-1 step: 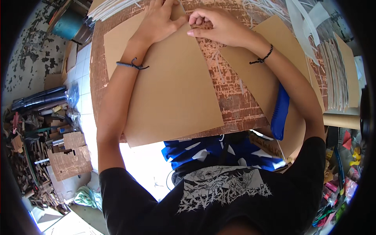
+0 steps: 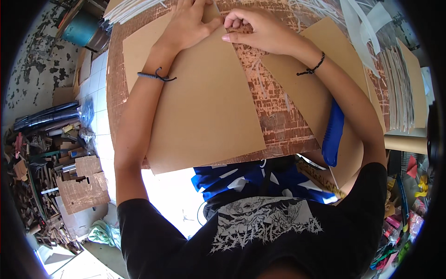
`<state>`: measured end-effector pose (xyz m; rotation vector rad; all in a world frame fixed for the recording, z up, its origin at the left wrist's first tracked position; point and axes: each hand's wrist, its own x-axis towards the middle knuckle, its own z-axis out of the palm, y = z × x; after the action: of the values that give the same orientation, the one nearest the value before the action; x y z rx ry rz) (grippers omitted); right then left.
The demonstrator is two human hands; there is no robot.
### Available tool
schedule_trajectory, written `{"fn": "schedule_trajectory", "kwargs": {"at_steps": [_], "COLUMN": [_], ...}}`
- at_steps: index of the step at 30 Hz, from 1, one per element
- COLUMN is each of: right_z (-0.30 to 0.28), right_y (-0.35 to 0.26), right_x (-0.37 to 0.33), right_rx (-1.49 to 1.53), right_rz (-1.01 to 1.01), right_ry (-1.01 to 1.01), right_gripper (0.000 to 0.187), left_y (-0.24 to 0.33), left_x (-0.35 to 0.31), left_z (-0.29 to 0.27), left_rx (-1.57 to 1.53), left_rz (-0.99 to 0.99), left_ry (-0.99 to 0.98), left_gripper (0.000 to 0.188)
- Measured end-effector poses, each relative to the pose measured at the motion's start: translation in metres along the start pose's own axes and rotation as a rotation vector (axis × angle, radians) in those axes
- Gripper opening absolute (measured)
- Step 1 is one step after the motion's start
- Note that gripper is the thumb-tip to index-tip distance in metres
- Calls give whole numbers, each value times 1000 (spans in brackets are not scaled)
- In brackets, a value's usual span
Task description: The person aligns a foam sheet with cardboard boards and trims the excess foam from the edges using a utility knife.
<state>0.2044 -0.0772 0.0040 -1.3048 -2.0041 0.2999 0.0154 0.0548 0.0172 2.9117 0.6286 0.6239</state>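
One open left grip (image 2: 189, 29) of mine rests palm down on the big cardboard sheet (image 2: 204, 111), near its far end, the fingers running to the top of my view. My right grip (image 2: 258, 32) is half curled beside the sheet's right edge, thumb set apart from the fingers; I cannot tell whether anything thin is pinched in it. Hardly anything has changed since an instant ago: both grips and the sheet keep their places, so the work stands where it was, with the sheet steadied flat on the desk (image 2: 283, 132), its near edge poking past the front.

Around my wrists I count two cords, one left cord (image 2: 153, 76) and one right cord (image 2: 312, 70). Under my right forearm lies one other cardboard piece (image 2: 297, 79), with one blue handle (image 2: 332, 139) on it.

Farther out there is one pile of strips (image 2: 130, 13) at the far left and one standing stack of boards (image 2: 395, 88) at the right, its layers too many to count. Off to the left stand one drum (image 2: 79, 31) and one heap of scraps (image 2: 37, 181)
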Motion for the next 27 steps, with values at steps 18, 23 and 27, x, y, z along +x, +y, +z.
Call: {"fn": "schedule_trajectory", "kwargs": {"at_steps": [18,23,27], "right_z": [2,2,1], "right_y": [2,-12,-13], "right_x": [3,0,-4], "right_rx": [-99,-41,-67], "right_rz": [-74,7,28], "right_ry": [58,48,71], "right_gripper": [32,12,7], "left_y": [-8,-3,1], "left_x": [3,-1,4], "left_z": [8,6,7], "left_rx": [34,-94,-123], "left_rz": [41,8,-11], "left_ry": [128,130,152], "left_gripper": [48,39,25]}}
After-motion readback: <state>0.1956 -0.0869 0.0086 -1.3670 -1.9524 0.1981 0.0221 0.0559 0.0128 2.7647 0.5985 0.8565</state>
